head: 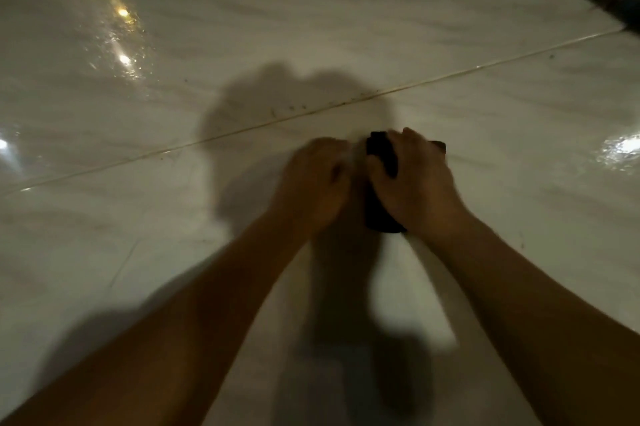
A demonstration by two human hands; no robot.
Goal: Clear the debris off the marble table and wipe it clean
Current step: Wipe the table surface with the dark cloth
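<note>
The pale marble table fills the view, glossy and wet in patches. A dark cloth lies on it near the middle, and my right hand presses down on it with fingers spread over its top. Just left of the cloth is my left hand, loosely curled, resting on the marble; whether it pinches anything is blurred. Small dark specks of debris lie along the seam beyond my hands.
The seam runs diagonally from the left edge up to the right. Bright wet reflections sit at the far left and at the right edge. The table's far right edge borders a dark area. My shadow covers the centre.
</note>
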